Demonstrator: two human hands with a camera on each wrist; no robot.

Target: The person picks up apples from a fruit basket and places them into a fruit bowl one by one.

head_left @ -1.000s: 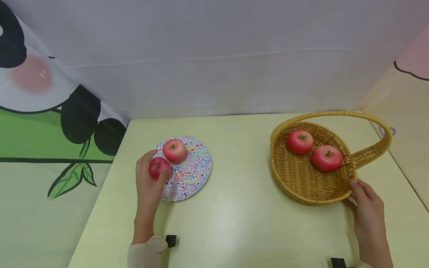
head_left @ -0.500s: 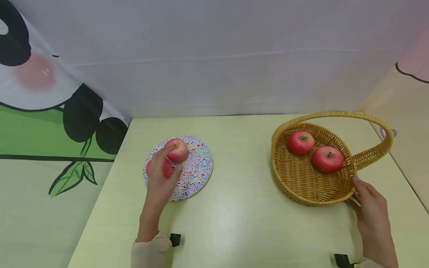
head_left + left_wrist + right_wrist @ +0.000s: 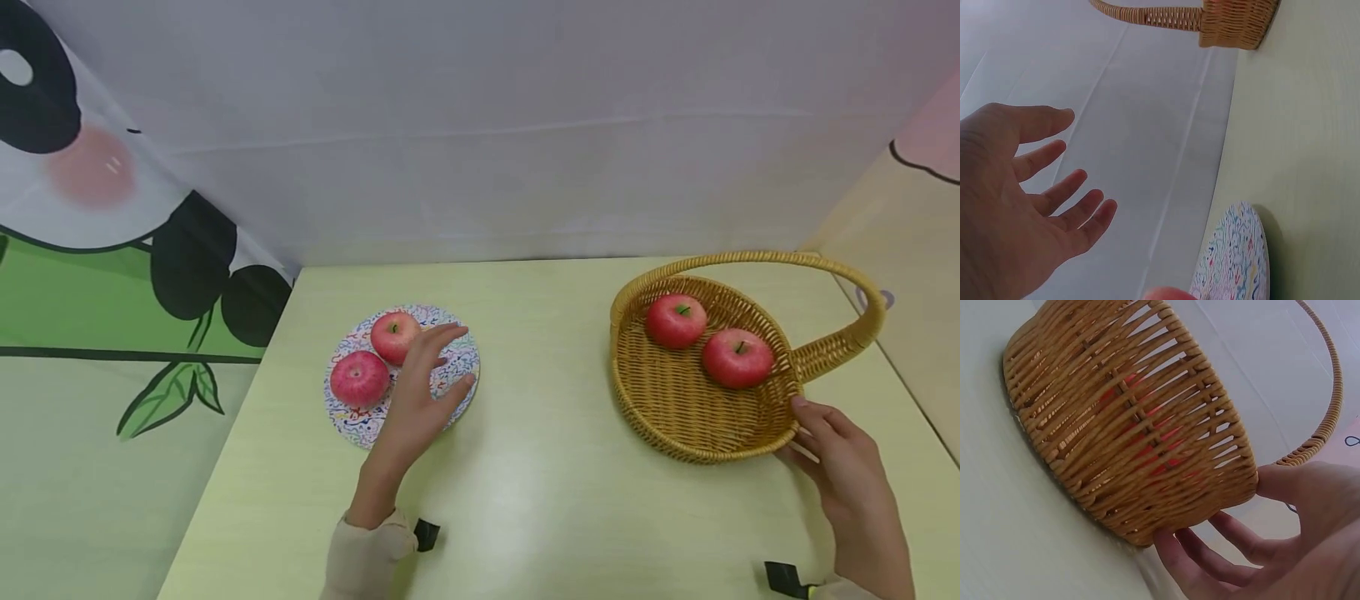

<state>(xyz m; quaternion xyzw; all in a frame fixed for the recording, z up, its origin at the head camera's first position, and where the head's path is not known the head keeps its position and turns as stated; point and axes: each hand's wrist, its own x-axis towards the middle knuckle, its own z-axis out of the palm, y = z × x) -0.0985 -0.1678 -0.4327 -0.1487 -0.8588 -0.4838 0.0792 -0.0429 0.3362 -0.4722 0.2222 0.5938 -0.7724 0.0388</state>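
Over the right part of a round plate [image 3: 352, 425] with a colourful squiggle pattern, my left hand [image 3: 416, 400] hovers with its fingers spread and nothing in them. On that plate lie two apples, a paler red apple [image 3: 394, 337] at the back and a darker red apple [image 3: 360, 379] at the front left. My right hand [image 3: 847, 458] grips the rim of a wicker basket [image 3: 675, 417], thumb on the rim and fingers against the outer wall in the right wrist view. Inside the basket sit two red apples, one [image 3: 677, 321] behind the other [image 3: 737, 358].
A pale table [image 3: 540, 500] carries the plate at left and the basket at right. Behind it stands a white cloth wall [image 3: 525, 183]; a printed panel [image 3: 180, 400] is at the left. The basket's tall handle [image 3: 847, 333] arches over its back and right.
My left hand has let go of the darker apple, leaving it on the plate, and moved right with its fingers spread. My right hand stays at the basket's rim.
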